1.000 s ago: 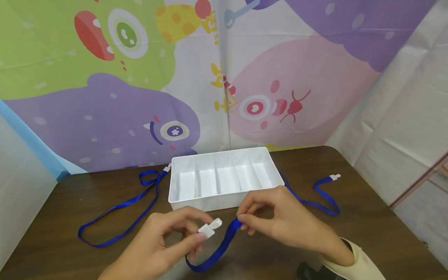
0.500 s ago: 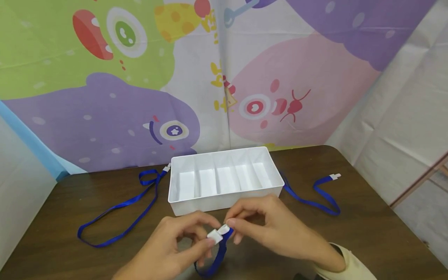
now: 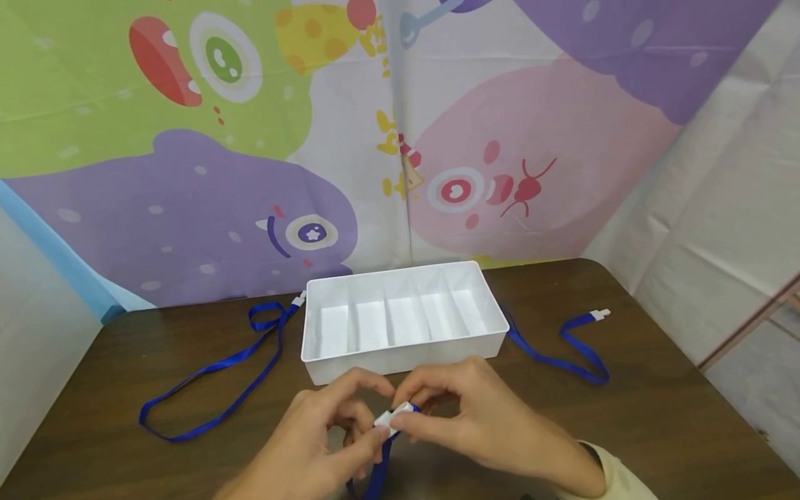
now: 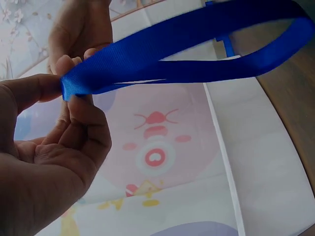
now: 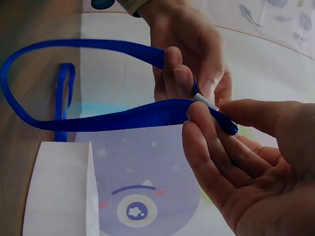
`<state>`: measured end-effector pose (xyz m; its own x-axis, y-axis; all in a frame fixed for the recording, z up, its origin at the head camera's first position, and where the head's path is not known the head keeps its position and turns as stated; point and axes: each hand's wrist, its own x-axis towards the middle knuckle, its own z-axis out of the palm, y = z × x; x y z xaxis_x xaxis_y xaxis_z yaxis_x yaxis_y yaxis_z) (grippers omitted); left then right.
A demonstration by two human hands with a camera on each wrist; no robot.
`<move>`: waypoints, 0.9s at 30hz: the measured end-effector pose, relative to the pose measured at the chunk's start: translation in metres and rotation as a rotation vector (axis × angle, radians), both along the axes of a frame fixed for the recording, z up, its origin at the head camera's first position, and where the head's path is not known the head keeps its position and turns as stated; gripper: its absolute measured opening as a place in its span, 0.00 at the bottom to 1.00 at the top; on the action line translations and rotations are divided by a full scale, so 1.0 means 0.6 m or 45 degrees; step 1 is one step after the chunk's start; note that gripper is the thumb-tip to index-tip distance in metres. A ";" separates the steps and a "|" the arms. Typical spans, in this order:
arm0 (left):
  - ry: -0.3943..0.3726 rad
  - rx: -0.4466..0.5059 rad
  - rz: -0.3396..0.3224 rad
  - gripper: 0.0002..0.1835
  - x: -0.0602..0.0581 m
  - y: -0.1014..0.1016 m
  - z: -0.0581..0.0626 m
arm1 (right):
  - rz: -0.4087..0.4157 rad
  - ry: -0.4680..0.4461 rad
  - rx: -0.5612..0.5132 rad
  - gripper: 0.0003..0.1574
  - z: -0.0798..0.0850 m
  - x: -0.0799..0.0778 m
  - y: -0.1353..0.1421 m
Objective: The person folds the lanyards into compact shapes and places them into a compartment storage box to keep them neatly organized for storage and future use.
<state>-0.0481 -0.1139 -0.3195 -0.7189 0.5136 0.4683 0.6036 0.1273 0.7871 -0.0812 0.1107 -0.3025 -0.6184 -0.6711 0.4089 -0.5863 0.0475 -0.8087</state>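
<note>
In the head view, the left hand (image 3: 331, 434) pinches a small white plastic clip (image 3: 384, 419) between thumb and fingers, while the right hand (image 3: 478, 417), its thumb on the clip's hinged flap, holds a flat blue fabric strap (image 3: 379, 473) right beside it. The strap hangs below the clip. Just behind the hands, a white rectangular plastic box (image 3: 406, 362) with five side-by-side compartments stands on a dark brown wood-grain desk (image 3: 112, 389). A looped blue lanyard with a white clip (image 3: 234, 360) lies left of the box, and a second, bent blue lanyard with a white clip (image 3: 565, 363) lies to its right.

In the left wrist view, the left hand is at lower left, thumb and fingers closed on the strap, which sweeps out rightward in a broad loop; the right hand is behind.

In the right wrist view, the clip sits between both sets of fingertips, the strap looping off leftward. Fingers cover much of the clip, so whether the strap passes beneath its flap cannot be told
</note>
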 end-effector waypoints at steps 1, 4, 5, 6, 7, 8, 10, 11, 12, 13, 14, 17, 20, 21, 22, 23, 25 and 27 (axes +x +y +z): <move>0.015 -0.009 0.012 0.20 0.001 0.000 0.001 | 0.002 -0.015 -0.006 0.03 0.000 0.001 0.000; 0.076 -0.039 0.048 0.20 0.001 -0.001 0.004 | -0.013 -0.052 -0.018 0.03 0.004 0.001 0.005; 0.095 -0.049 0.061 0.20 0.001 -0.002 0.006 | -0.016 -0.071 -0.026 0.03 0.006 0.001 0.008; 0.104 -0.059 0.074 0.20 0.002 -0.004 0.007 | -0.020 -0.073 -0.033 0.03 0.008 0.001 0.010; 0.121 -0.065 0.078 0.20 0.002 -0.006 0.009 | -0.025 -0.069 -0.038 0.04 0.010 0.000 0.013; 0.136 -0.075 0.085 0.19 0.002 -0.008 0.011 | -0.035 -0.063 -0.039 0.04 0.012 -0.001 0.016; 0.152 -0.094 0.101 0.18 0.003 -0.012 0.014 | -0.052 -0.065 -0.037 0.05 0.017 -0.003 0.021; 0.152 -0.103 0.109 0.18 0.004 -0.013 0.016 | -0.062 -0.069 -0.031 0.05 0.020 -0.004 0.024; 0.162 -0.113 0.118 0.17 0.004 -0.015 0.017 | -0.073 -0.075 -0.024 0.05 0.023 -0.004 0.026; 0.179 -0.123 0.125 0.17 0.004 -0.017 0.019 | -0.080 -0.083 -0.019 0.05 0.025 -0.005 0.029; 0.197 -0.131 0.136 0.16 0.004 -0.019 0.020 | -0.084 -0.093 -0.015 0.05 0.027 -0.006 0.032; 0.241 -0.135 0.153 0.16 0.003 -0.024 0.022 | -0.103 -0.101 0.000 0.06 0.032 -0.008 0.039; 0.269 -0.131 0.163 0.15 0.003 -0.031 0.025 | -0.116 -0.085 0.002 0.07 0.037 -0.011 0.045; 0.272 -0.134 0.167 0.15 0.003 -0.033 0.027 | -0.125 -0.081 0.004 0.07 0.038 -0.012 0.048; 0.279 -0.140 0.173 0.15 0.003 -0.035 0.029 | -0.129 -0.076 0.002 0.07 0.039 -0.012 0.049; 0.278 -0.146 0.179 0.15 0.004 -0.037 0.031 | -0.136 -0.072 0.001 0.07 0.040 -0.013 0.051; 0.278 -0.160 0.190 0.15 0.005 -0.041 0.036 | -0.145 -0.079 -0.010 0.08 0.043 -0.015 0.055; 0.264 -0.172 0.197 0.15 0.006 -0.044 0.040 | -0.155 -0.093 -0.017 0.08 0.045 -0.016 0.059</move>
